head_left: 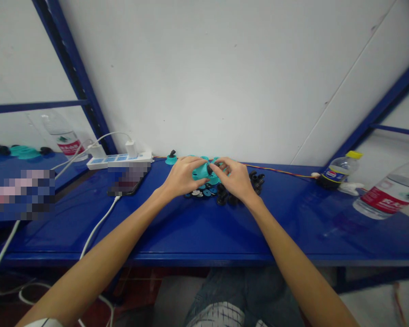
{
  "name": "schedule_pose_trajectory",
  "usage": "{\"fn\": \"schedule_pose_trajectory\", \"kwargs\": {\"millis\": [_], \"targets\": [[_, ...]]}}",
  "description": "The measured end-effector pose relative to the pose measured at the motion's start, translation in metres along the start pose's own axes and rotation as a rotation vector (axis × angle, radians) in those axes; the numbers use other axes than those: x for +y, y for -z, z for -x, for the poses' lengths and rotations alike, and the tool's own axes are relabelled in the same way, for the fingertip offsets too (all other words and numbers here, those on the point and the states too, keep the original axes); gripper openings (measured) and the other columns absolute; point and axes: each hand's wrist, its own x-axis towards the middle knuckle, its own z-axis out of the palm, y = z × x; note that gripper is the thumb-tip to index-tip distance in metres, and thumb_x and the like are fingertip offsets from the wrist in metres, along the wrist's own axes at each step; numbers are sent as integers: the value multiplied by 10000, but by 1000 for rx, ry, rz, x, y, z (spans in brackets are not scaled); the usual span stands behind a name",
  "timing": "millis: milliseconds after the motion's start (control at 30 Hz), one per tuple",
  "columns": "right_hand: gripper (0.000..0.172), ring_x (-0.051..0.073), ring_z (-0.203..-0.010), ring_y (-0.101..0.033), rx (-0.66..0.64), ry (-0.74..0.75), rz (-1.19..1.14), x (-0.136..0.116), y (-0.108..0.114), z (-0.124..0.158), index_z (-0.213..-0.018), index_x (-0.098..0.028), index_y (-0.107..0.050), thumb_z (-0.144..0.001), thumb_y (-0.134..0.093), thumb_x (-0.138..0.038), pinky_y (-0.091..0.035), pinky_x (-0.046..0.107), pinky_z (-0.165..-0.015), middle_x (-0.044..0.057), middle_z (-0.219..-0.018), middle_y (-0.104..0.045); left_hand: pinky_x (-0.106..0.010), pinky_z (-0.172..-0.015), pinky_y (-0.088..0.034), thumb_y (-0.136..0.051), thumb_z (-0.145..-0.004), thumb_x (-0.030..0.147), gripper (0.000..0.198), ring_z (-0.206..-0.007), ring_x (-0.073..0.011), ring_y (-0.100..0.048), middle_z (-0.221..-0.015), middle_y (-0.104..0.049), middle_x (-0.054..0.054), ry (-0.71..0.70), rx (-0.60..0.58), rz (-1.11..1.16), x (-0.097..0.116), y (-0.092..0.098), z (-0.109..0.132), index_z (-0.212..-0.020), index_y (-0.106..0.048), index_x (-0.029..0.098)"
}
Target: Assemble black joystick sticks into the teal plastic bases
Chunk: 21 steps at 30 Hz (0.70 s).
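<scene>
Both my hands meet at the back middle of a blue bench (204,227). My left hand (183,176) is curled round a teal suction-cup piece (200,171). My right hand (236,179) pinches a small black knob (209,169) against that teal piece. Below the hands lies a pile of small black parts (256,179) and round blue and silver discs (204,193). One finished teal cup with a black knob (172,158) stands just left of my hands, near the wall.
A white power strip (117,160) with a charger and white cables lies at the back left, a phone (127,184) in front of it. Plastic bottles stand at the right (337,171), far right (391,193) and far left (63,134). Blue shelf posts flank the bench.
</scene>
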Motion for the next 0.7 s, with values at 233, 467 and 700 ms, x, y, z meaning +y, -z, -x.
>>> {"fn": "schedule_pose_trajectory", "kwargs": {"millis": [233,467,700], "targets": [[249,100,-429,-514,-195,-81,-318,-7,-1,4,-1081,-219,-610,-896,-534,-367,-398,232,-453,-43,-657,-580,-384,-847,-505,-710,-770,427,374,-886,-250,-690,-940,-749,-98,50,2,-52,2,-1,-1,-1037,-715,165],[252,63,-413,-461,-207,-119,-452,-10,-3,5,-945,-207,-567,-872,-582,-448,-371,212,-419,-44,-697,-556,-347,-817,-513,-666,-795,459,380,-864,-240,-703,-913,-761,-71,56,12,-13,5,-1,-1,-1050,-717,182],[224,94,-509,-457,-135,-63,-349,1,-6,4,-1054,-219,-558,-933,-491,-396,-354,219,-495,-39,-691,-530,-354,-839,-520,-695,-788,449,472,-916,-256,-708,-1004,-756,-104,70,-33,71,6,-1,-1,-1145,-681,141]]}}
